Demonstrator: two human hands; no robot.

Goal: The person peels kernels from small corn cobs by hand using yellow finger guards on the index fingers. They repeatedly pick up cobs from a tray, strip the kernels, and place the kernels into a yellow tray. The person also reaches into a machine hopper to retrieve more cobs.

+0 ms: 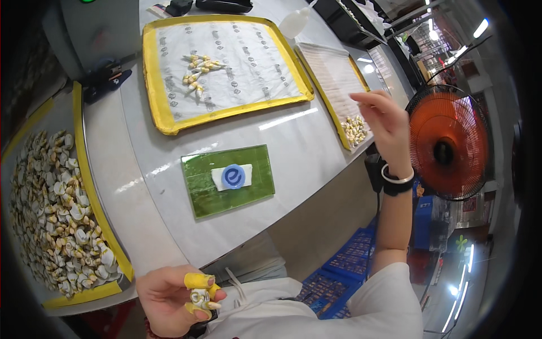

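Note:
At the lower left, my left hand (169, 296) pinches a small white figurine piece (200, 296) with grey swirl markings and a pale tip. Yellow covers wrap the tips of its thumb and fingers. My right hand (384, 121), with a pale bangle and dark band at the wrist, is raised over the near end of a narrow yellow-edged tray (324, 93). Its fingers reach left and nothing shows between them. Below it lie several small yellow-and-white pieces (354, 130). In front of me, a blue disc with a dark swirl (233, 177) rests on a white pad on a green board (203, 198).
A yellow-rimmed tray (148, 73) lined with printed paper carries several pointed yellow-and-white pieces (197, 70). Another tray (104, 226) at left is heaped with white-and-yellow pieces. A white squeeze bottle (296, 22) stands at the back. An orange fan (449, 144) and blue crates (339, 274) are at right.

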